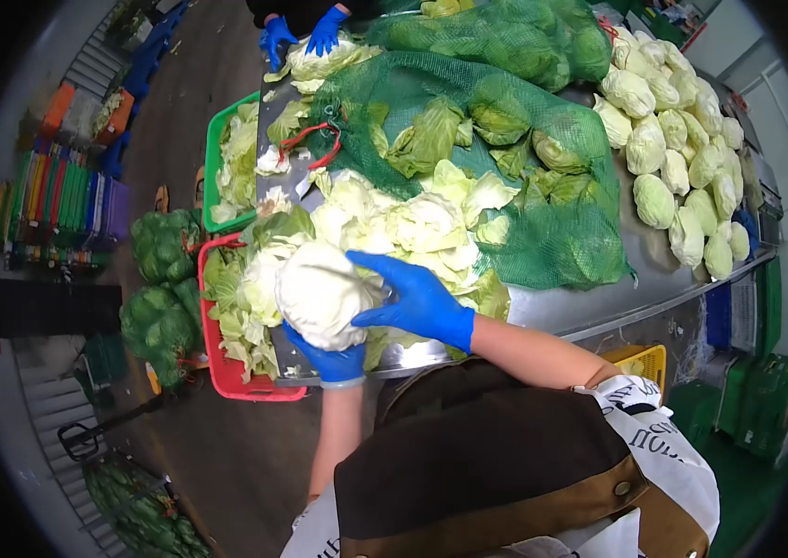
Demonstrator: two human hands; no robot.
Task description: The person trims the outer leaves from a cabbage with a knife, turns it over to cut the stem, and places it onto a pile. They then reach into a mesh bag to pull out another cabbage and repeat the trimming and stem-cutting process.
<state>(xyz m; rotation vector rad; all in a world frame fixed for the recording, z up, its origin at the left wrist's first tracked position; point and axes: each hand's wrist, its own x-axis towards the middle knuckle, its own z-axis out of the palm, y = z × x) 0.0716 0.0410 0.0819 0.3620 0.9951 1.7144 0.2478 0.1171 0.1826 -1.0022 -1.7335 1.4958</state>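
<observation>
At the near left corner of the metal table [552, 307], one pale cabbage head [318, 284] is held up between two blue-gloved hands. The left hand [327, 358] is cupped beneath it, gripping from below. The right hand [417, 299] bears on its right side, partly open, digits spread in a wide fork, fingertips against the leaves. Most of the left fingers are hidden behind the cabbage; the right palm also cannot be seen. The cabbage reads as nearly round, with no clear long axis; I cannot tell which way its stem end points. Just beyond lie loose leaves [422, 223]. A red crate [254, 391] of leaves stands to the left, a green crate [227, 226] past it. Farther out, a green net bag [580, 246] covers cabbages only partly visible through the mesh. A co-worker's hands [325, 33] touch another cabbage; that person is cut off by the upper edge.
</observation>
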